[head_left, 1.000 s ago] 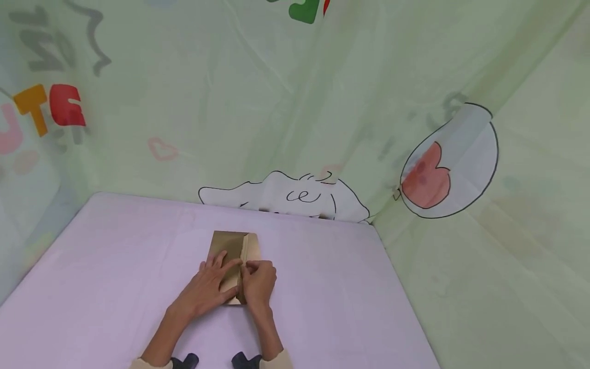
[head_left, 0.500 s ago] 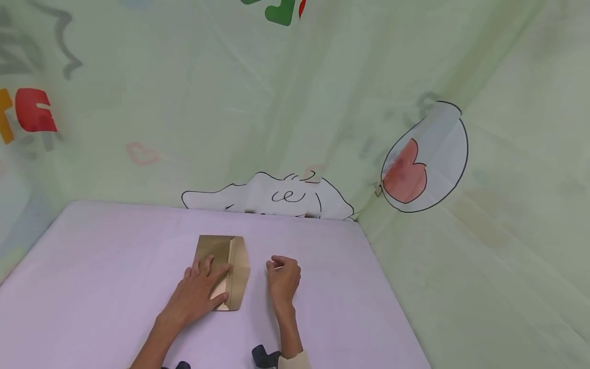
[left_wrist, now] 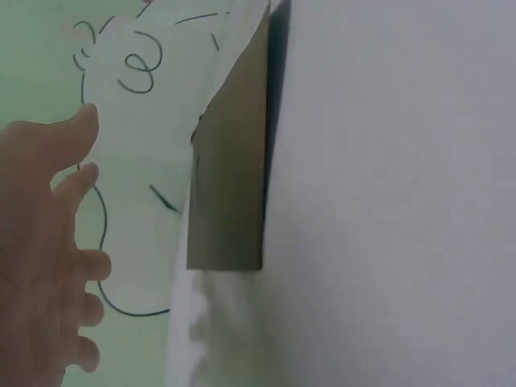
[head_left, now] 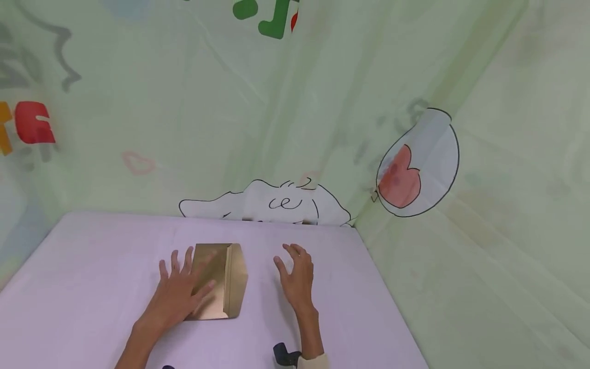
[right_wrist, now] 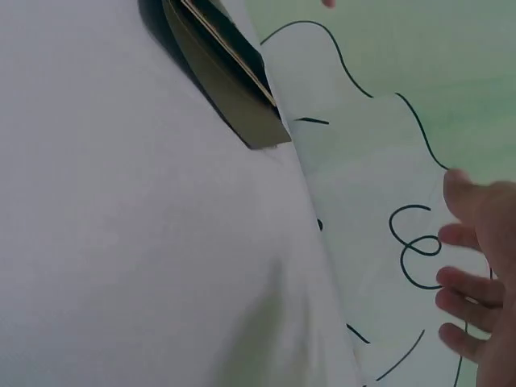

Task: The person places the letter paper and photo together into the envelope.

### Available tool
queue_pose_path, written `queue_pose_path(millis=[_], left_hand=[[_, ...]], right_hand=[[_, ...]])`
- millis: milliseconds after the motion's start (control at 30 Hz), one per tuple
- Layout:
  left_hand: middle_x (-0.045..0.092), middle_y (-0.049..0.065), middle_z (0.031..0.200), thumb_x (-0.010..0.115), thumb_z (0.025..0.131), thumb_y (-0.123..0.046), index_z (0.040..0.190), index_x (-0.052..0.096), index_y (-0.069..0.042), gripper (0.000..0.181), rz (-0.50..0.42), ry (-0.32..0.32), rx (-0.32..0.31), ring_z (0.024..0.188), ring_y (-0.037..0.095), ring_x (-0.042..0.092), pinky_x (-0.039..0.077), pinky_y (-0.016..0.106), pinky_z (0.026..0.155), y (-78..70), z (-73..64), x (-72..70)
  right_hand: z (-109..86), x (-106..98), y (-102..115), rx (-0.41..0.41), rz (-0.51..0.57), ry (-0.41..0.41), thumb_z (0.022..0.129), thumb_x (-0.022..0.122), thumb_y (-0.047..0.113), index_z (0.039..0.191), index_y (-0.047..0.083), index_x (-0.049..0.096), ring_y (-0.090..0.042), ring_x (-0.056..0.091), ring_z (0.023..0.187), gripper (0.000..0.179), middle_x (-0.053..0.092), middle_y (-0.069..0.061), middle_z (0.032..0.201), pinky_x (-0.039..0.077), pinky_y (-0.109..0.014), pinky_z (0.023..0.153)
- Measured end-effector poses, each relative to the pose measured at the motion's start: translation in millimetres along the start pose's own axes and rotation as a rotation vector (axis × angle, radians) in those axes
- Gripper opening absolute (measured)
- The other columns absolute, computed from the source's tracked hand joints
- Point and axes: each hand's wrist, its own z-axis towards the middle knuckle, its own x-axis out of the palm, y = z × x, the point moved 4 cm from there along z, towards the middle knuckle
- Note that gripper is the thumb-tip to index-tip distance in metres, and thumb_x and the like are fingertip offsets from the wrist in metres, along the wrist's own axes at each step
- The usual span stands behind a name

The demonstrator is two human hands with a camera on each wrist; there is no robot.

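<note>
A gold paper envelope (head_left: 216, 302) lies flat on the table, its pointed flap (head_left: 237, 282) folded out to the right. My left hand (head_left: 172, 297) hovers over the envelope's left side with fingers spread and nothing held. In the left wrist view that hand (left_wrist: 40, 242) appears raised and apart from the envelope (left_wrist: 230, 193). To the right of the flap, my right hand (head_left: 298, 279) is in the air, its fingers loosely bent and holding nothing. The right wrist view shows the envelope (right_wrist: 226, 81) well away from this hand (right_wrist: 492, 274).
A pale lilac cloth covers the table (head_left: 359, 318). Behind it and on the right hang light green printed curtains (head_left: 221, 113), with a cartoon outline (head_left: 262, 202) along the table's back edge. A dark wrist strap piece (head_left: 286, 354) sits by the right sleeve (head_left: 313, 362).
My right hand has left the flap's fold, moved right and loosened its fingers. The left hand, earlier pressing the envelope, has lifted and shifted left. The flap now shows fully. The head view has shifted.
</note>
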Motion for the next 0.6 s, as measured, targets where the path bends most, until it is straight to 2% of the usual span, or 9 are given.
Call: queue_pose_path(millis=[100,200,267,367,600], left_hand=[[0.038,0.038,0.168,0.069,0.102,-0.055,0.17,0.036,-0.035,0.078,0.058,-0.072,0.032,0.152,0.075,0.027,0.012,0.095,0.113,10.2,7.3,-13.8],[0.037,0.04,0.168,0.072,0.097,-0.058,0.17,0.036,-0.038,0.084,0.086,-0.114,0.047,0.15,0.078,0.026,0.008,0.098,0.109,20.4,12.7,-21.9],[0.035,0.04,0.169,0.073,0.096,-0.061,0.17,0.035,-0.039,0.086,0.084,-0.109,0.037,0.149,0.08,0.024,0.005,0.1,0.107,26.1,12.9,-23.4],[0.03,0.039,0.171,0.074,0.095,-0.062,0.171,0.032,-0.041,0.089,0.059,-0.077,0.005,0.15,0.081,0.02,0.0,0.101,0.106,31.9,9.1,-22.7],[0.032,0.038,0.171,0.073,0.094,-0.064,0.169,0.036,-0.042,0.087,0.066,-0.066,-0.003,0.149,0.08,0.023,0.001,0.101,0.105,34.3,2.8,-23.6]], right_hand=[[6.2,-4,2,-0.136,-0.118,0.062,0.102,0.075,0.036,0.155,0.015,0.062,-0.051,0.037,0.16,0.058,0.044,-0.028,0.169,0.027,-0.073,0.127],[10.8,-3,4,-0.205,-0.228,0.15,0.099,0.074,0.05,0.166,0.023,0.049,-0.063,0.018,0.164,0.077,0.023,-0.036,0.176,0.013,-0.086,0.125],[9.9,0,2,-0.202,-0.282,0.217,0.092,0.076,0.062,0.171,0.029,0.038,-0.068,0.008,0.163,0.093,0.012,-0.038,0.177,0.008,-0.091,0.122],[4.2,3,-1,-0.179,-0.329,0.283,0.082,0.079,0.074,0.174,0.035,0.028,-0.07,0.004,0.162,0.113,0.007,-0.038,0.178,0.007,-0.094,0.118],[-1.1,5,-4,-0.163,-0.333,0.306,0.078,0.081,0.075,0.174,0.031,0.028,-0.071,0.003,0.161,0.118,0.008,-0.04,0.177,0.006,-0.095,0.117]])
